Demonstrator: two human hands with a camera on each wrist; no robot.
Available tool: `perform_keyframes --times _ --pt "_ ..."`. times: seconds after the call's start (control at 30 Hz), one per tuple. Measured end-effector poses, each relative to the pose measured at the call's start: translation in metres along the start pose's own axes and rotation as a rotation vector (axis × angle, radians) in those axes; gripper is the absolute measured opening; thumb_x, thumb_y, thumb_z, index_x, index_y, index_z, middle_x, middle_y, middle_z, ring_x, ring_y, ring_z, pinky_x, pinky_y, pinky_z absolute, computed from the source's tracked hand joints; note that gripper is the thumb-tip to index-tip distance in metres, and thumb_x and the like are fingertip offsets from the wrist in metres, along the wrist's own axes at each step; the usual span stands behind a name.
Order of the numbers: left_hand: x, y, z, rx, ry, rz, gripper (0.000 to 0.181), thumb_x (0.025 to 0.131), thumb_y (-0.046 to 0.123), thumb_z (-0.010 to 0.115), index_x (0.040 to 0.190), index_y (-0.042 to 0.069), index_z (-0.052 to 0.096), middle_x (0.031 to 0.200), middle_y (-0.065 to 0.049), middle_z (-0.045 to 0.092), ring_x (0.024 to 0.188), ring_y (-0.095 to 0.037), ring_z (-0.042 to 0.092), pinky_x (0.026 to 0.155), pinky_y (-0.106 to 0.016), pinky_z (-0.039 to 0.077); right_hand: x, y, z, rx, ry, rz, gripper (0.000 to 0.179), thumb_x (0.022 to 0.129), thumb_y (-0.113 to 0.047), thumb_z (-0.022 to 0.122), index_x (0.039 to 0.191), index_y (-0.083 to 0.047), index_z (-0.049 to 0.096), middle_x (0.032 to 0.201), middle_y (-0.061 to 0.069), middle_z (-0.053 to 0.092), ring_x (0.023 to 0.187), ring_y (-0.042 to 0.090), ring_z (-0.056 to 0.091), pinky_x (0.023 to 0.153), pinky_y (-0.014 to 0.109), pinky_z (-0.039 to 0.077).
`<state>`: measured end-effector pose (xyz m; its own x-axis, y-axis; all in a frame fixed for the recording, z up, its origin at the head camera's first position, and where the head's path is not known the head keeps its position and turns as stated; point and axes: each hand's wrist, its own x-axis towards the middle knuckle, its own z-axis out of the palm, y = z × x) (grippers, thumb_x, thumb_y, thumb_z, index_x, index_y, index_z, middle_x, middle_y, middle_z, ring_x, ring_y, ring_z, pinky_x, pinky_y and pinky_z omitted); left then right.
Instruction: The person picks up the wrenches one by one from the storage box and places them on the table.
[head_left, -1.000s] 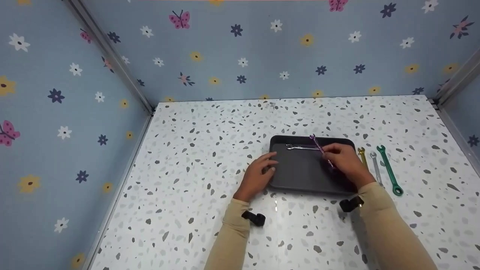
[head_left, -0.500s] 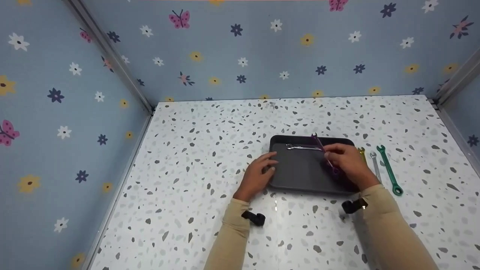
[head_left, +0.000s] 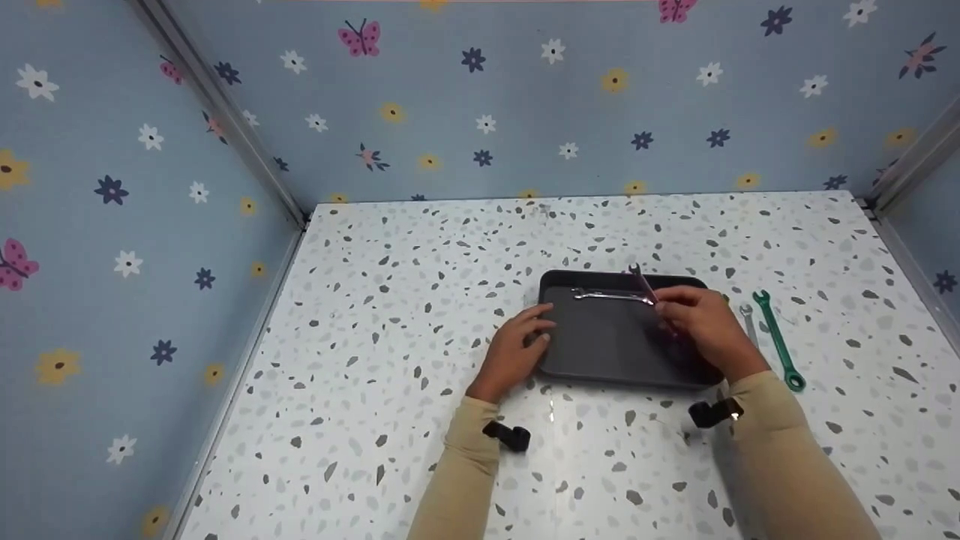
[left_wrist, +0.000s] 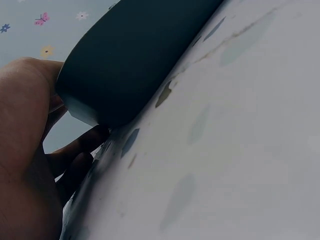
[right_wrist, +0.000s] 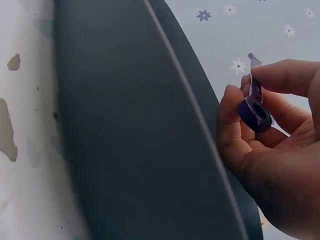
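My right hand [head_left: 705,322] pinches a purple wrench [head_left: 642,279] between thumb and fingers over the right part of a dark grey tray [head_left: 600,345]. The wrench's open end points away to the back; its ring end [right_wrist: 256,115] faces the camera in the right wrist view. Inside the tray, by the back wall, lies a silver wrench [head_left: 611,295]. My left hand [head_left: 514,349] rests at the tray's left rim with fingers spread. The left wrist view has its fingers against the tray's end wall [left_wrist: 110,75].
Right of the tray, a green wrench [head_left: 777,339] and another silver wrench [head_left: 750,322] lie on the speckled white table [head_left: 420,315]. A bit of a gold wrench [head_left: 725,298] peeks out behind my right hand. Flower-patterned panels [head_left: 525,97] enclose the back and sides.
My right hand has shifted slightly to the right with the purple wrench, which has tilted. The hand now covers most of the gold wrench. My left hand and the tray have stayed still.
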<state>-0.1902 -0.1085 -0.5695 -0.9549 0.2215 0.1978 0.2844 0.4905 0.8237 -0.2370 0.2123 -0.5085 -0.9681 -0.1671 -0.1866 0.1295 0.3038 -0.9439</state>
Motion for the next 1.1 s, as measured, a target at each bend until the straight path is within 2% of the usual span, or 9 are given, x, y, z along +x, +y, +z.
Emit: perform_keyframes --times 0.1,0.23,0.47,0.7,0.87,1.1 --pt "0.0 0.0 0.0 -0.002 0.004 0.003 0.026 0.1 0.014 0.061 0.124 0.007 0.07 0.149 0.008 0.051 0.139 -0.007 0.04 0.116 -0.029 0.03 -0.002 -0.001 -0.002 -0.001 0.0 -0.007 0.03 0.095 -0.012 0.066 0.122 0.002 0.067 0.086 0.006 0.065 0.074 0.014 0.058 0.062 0.025 0.051" --pt "-0.001 0.001 -0.001 -0.007 0.007 0.006 0.026 0.099 0.013 0.061 0.123 0.007 0.071 0.148 0.008 0.051 0.139 -0.008 0.04 0.116 -0.03 0.031 -0.003 -0.001 -0.005 0.024 -0.006 -0.028 0.031 0.096 -0.009 0.065 0.123 0.005 0.065 0.087 0.006 0.065 0.075 0.015 0.058 0.062 0.025 0.051" --pt "-0.001 0.0 0.0 -0.016 0.015 0.02 0.026 0.099 0.013 0.061 0.122 0.007 0.071 0.149 0.0 0.052 0.139 -0.011 0.041 0.116 -0.032 0.031 -0.004 0.001 -0.01 0.059 0.005 -0.047 0.032 0.095 -0.006 0.066 0.123 0.009 0.062 0.086 0.007 0.064 0.075 0.018 0.06 0.06 0.026 0.052" --pt "-0.002 0.001 0.0 -0.026 0.018 0.024 0.026 0.099 0.012 0.061 0.123 0.006 0.071 0.148 0.002 0.052 0.139 -0.011 0.041 0.115 -0.033 0.033 -0.01 -0.002 -0.014 0.056 0.015 -0.048 0.032 0.095 -0.007 0.066 0.123 0.006 0.063 0.084 0.001 0.061 0.072 0.014 0.058 0.059 0.025 0.051" --pt "-0.002 0.003 0.0 -0.022 0.031 0.03 0.025 0.099 0.01 0.062 0.121 0.005 0.071 0.147 0.003 0.053 0.139 -0.012 0.042 0.116 -0.033 0.033 -0.012 -0.001 -0.017 0.058 0.026 -0.037 0.034 0.095 -0.01 0.068 0.125 0.005 0.062 0.092 0.0 0.063 0.077 0.014 0.062 0.062 0.025 0.053" --pt "-0.002 0.004 -0.001 -0.018 0.03 0.016 0.025 0.099 0.01 0.062 0.122 0.006 0.071 0.147 0.008 0.052 0.139 -0.011 0.042 0.116 -0.031 0.031 -0.017 0.001 -0.022 0.036 0.049 -0.034 0.032 0.097 -0.013 0.066 0.125 0.002 0.063 0.101 0.005 0.062 0.082 0.014 0.063 0.065 0.024 0.053"
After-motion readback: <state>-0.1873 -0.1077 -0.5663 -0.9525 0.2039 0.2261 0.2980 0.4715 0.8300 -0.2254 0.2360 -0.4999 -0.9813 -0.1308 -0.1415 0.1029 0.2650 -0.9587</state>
